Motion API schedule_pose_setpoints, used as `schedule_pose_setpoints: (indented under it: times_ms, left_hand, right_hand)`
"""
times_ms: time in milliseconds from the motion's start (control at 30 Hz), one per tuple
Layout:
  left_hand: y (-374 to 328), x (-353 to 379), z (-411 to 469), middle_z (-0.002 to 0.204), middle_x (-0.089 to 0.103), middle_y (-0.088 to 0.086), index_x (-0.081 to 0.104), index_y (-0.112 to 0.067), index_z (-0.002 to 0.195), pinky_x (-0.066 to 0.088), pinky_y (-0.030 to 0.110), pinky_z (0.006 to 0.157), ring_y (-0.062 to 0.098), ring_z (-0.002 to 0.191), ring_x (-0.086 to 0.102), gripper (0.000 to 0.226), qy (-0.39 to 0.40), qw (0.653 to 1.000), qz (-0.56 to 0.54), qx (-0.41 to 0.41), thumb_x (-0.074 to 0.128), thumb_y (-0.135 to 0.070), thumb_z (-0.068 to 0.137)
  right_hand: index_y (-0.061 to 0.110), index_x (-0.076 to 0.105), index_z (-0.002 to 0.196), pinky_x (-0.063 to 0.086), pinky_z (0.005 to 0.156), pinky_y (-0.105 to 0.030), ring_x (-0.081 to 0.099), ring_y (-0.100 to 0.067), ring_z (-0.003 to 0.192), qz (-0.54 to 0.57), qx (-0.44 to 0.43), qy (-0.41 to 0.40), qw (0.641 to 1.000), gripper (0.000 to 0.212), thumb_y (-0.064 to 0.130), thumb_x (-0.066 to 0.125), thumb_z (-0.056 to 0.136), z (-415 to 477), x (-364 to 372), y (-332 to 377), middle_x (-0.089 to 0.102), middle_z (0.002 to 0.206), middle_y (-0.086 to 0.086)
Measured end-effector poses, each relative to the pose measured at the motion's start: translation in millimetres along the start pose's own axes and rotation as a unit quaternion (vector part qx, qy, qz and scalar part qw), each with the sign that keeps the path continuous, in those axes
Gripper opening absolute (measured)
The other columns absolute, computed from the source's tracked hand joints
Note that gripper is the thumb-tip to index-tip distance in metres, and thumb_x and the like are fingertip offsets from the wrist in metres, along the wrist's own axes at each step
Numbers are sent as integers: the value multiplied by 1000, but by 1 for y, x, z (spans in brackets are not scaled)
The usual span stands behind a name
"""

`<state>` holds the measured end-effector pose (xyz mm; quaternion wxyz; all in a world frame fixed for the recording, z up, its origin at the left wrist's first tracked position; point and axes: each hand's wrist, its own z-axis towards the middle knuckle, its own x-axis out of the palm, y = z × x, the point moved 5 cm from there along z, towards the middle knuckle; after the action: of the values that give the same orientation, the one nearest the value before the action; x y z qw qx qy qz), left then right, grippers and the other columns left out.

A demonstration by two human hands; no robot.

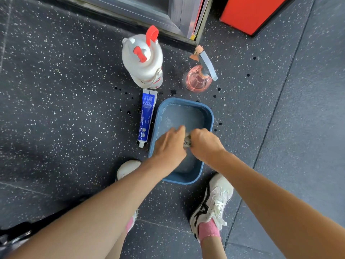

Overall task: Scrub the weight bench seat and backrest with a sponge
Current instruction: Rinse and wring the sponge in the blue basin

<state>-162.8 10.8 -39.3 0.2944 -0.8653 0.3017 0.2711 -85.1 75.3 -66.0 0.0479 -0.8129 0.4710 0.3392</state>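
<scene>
Evidently this is the wetting or wringing stage, not the scrubbing itself. At the left, toward the far edge of the floor, stands a white jug [142, 58] with a red cap. Nearer lies a blue-and-white toothpaste tube [147, 117], just beside the left wall of the blue basin [183, 100]. Over the basin's near half the left grip [170, 144] is clenched on one end of a small grey wad, which I take to be the sponge [187, 141]. The right grip [205, 144] is clenched on its other end, as if squeezing it out. Most of the sponge is hidden between them. Beyond the basin, to the right of the jug, stands a pink spray bottle [198, 79]. Dark drops spot the floor around the basin. No weight bench is in view, so seat and backrest both seem left to do. Whether either has been scrubbed cannot be told.
</scene>
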Motion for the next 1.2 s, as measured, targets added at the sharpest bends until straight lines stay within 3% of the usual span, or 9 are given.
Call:
schedule_pose_setpoints:
  times_ms: [67, 200, 300, 433, 600, 667, 767, 1033, 1200]
  left_hand:
    - [-3, -5, -5, 106, 50, 9, 41, -13, 128, 42, 32, 69, 23, 89, 53, 60, -98, 986, 93, 95, 71, -5, 76]
    - [-5, -7, -11, 110, 57, 22, 41, -5, 129, 51, 41, 74, 32, 91, 57, 92, -186, 941, 161, 232, 81, 2, 46]
    - [-11, -11, -16, 120, 52, 25, 51, -1, 125, 50, 45, 84, 35, 107, 48, 76, -202, 912, 193, 300, 81, -6, 55]
    - [-16, -16, -16, 73, 54, 10, 60, -5, 78, 46, 34, 50, 23, 61, 52, 30, -157, 884, 227, 378, 80, -2, 55]
    - [-18, -22, -4, 71, 62, 9, 60, -6, 83, 33, 29, 47, 23, 56, 56, 5, -20, 919, 282, 275, 64, -9, 80]
    - [-13, -21, 2, 93, 67, 8, 63, -9, 102, 36, 32, 61, 27, 82, 63, 18, 38, 940, 276, 196, 51, -13, 88]
    - [-10, -23, 7, 83, 62, 6, 63, -9, 101, 34, 30, 63, 28, 80, 59, 19, 85, 969, 184, 141, 51, -12, 87]
    - [3, -8, 9, 56, 46, 1, 43, -15, 66, 28, 24, 46, 15, 51, 42, 17, 193, 977, -90, 28, 53, -8, 78]
    - [-2, 7, -3, 44, 30, -5, 36, -14, 64, 24, 21, 44, 12, 41, 29, 25, 264, 941, -207, -48, 56, 1, 66]
  right_hand:
    - [3, 56, 92, 39, 51, -26, 57, -23, 63, 192, 87, 92, 973, 13, 15, 57, 92, 1, 1, -12, 56, 74, -9]
    - [3, 60, 82, 16, 35, -14, 23, -5, 34, 448, 114, 402, 791, 16, 13, 55, 95, -17, 1, -5, 31, 43, 4]
    - [5, 61, 86, 11, 37, -13, 23, -1, 34, 436, 59, 490, 752, 13, 9, 51, 95, -24, -3, 6, 31, 43, 6]
    - [11, 57, 84, 11, 39, -15, 21, -2, 36, 380, 3, 536, 754, 13, 2, 52, 93, -32, -1, 15, 32, 42, 8]
    - [15, 35, 59, 13, 38, -17, 18, -10, 37, 358, 20, 344, 868, 35, -12, 47, 79, -18, 6, 22, 27, 41, 3]
    - [12, 51, 86, 28, 39, -20, 37, -16, 45, 308, -9, 220, 925, 20, -5, 54, 77, -9, -2, 26, 46, 54, -1]
    - [15, 26, 145, 52, 69, -32, 63, -28, 83, 185, -56, 93, 977, 70, 8, 58, 83, -3, -7, 29, 67, 92, -11]
    - [17, -3, 152, 34, 62, -34, 62, -37, 77, -92, -197, -90, 972, 76, 10, 43, 93, -14, -12, 25, 66, 85, -13]
    - [2, 41, 140, 41, 44, -30, 60, -32, 47, -153, -287, -119, 938, 87, 32, 82, 70, -22, -10, 25, 61, 56, -10]
